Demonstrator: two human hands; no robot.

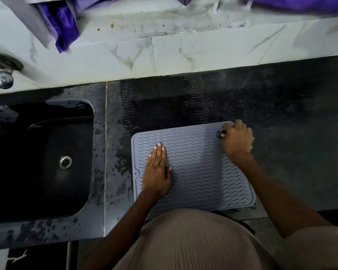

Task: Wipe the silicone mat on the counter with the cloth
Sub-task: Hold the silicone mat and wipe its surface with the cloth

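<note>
The grey silicone mat with a wavy ribbed surface lies on the dark counter, near its front edge. My left hand rests flat on the mat's left part, fingers together and pointing away from me. My right hand, wearing a ring, is curled over the mat's far right corner and seems to grip it. Neither hand shows a cloth. A purple cloth hangs at the back left, above the tiled ledge.
A dark sink with a round drain is set into the counter left of the mat, with a chrome tap behind it. A wet wavy imprint marks the counter behind the mat. More purple fabric lies at the top right.
</note>
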